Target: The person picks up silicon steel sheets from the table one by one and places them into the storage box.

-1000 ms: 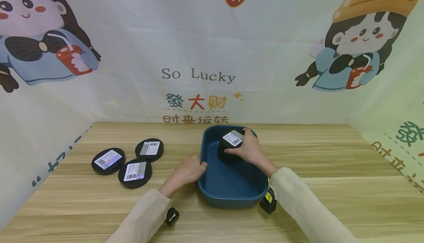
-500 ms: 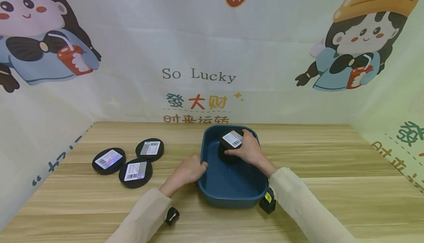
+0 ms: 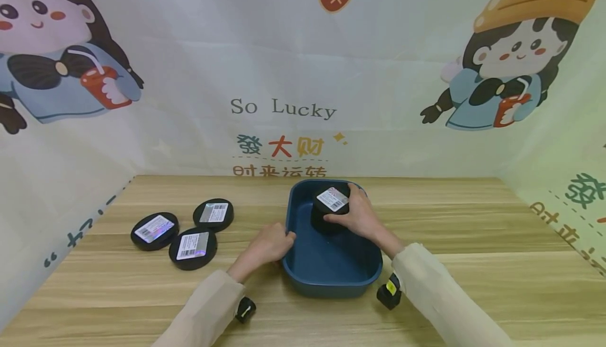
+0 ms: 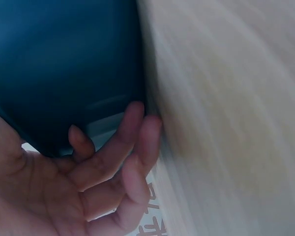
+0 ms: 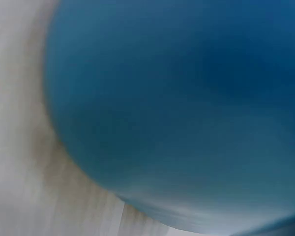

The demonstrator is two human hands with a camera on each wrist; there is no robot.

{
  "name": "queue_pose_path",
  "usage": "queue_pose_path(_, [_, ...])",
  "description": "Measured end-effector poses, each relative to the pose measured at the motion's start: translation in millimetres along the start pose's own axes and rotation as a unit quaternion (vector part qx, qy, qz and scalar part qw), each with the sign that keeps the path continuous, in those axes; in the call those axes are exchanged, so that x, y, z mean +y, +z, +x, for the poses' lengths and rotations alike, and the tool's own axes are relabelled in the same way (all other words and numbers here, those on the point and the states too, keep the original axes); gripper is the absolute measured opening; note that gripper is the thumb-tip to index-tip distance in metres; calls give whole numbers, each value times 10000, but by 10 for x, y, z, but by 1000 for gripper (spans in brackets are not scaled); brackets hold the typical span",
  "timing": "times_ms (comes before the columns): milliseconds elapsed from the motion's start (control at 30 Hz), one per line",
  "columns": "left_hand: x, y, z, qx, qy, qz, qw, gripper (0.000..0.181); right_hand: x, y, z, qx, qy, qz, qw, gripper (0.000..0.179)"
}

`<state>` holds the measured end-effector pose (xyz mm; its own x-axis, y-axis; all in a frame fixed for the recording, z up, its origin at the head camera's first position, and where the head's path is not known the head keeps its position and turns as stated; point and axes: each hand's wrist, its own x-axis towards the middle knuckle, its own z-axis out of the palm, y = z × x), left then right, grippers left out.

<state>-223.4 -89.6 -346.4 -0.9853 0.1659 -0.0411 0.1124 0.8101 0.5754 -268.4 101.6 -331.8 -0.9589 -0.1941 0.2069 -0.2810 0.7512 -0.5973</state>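
A dark blue rectangular bin (image 3: 326,263) stands on the table. My left hand (image 3: 271,242) grips its left rim, the thumb over the edge; in the left wrist view, the fingers (image 4: 132,120) curl against its outer wall. Inside the bin's far end, my right hand (image 3: 360,214) holds a black round container (image 3: 326,224) with a white and silver label on top, thumb on the near side and fingers behind it. The container looks tall, like a stack of discs. The right wrist view is filled by the bin's blurred outer wall (image 5: 162,108), hiding the hand.
Three flat black discs, a left one (image 3: 154,231), a back one (image 3: 213,215) and a front one (image 3: 193,248), lie label up left of the bin. Printed fabric walls (image 3: 284,63) enclose the wooden table (image 3: 473,221). Small wrist cameras hang beneath both sleeves.
My right wrist and sleeve have shifted slightly right, away from the bin's wall. The container's label has moved a little with the hand. My left hand keeps its grip on the rim.
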Motion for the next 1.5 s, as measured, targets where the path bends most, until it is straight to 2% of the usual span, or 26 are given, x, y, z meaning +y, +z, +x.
queue_pose_path(133, [0, -4, -4, -12, -22, -41, 10000, 32, 27, -40, -73, 65, -293, 145, 9994, 81])
queue_pose_path(267, [-2, -7, -5, -43, -18, -62, 10000, 33, 50, -95, -155, 334, -545, 201, 9978, 71])
queue_pose_path(367, [-4, -9, -6, -51, -1, -44, 10000, 34, 74, -151, -218, 505, -624, 128, 9967, 67])
queue_pose_path(500, [-5, -11, -5, -62, -22, -59, 10000, 33, 126, -226, -314, 509, -560, 60, 9971, 65])
queue_pose_path(767, [-10, -6, 0, -23, -27, -3, 10000, 32, 232, -279, -534, -61, -346, -373, 9987, 70])
queue_pose_path(867, [-11, 0, -5, -27, -34, 2, 10000, 32, 255, -264, -587, -314, -240, -384, 9985, 71])
queue_pose_path(1033, [-6, -6, -13, -38, -63, 2, 10000, 32, 272, -248, -618, -705, -150, -45, 9974, 68])
queue_pose_path(1267, [6, -3, -13, -5, -2, 1, 10000, 31, 303, -242, -629, -901, -115, 138, 9958, 60])
queue_pose_path(1500, [7, 1, -4, -37, -3, -16, 10000, 31, 305, -228, -643, -1146, 431, 651, 9903, 55])
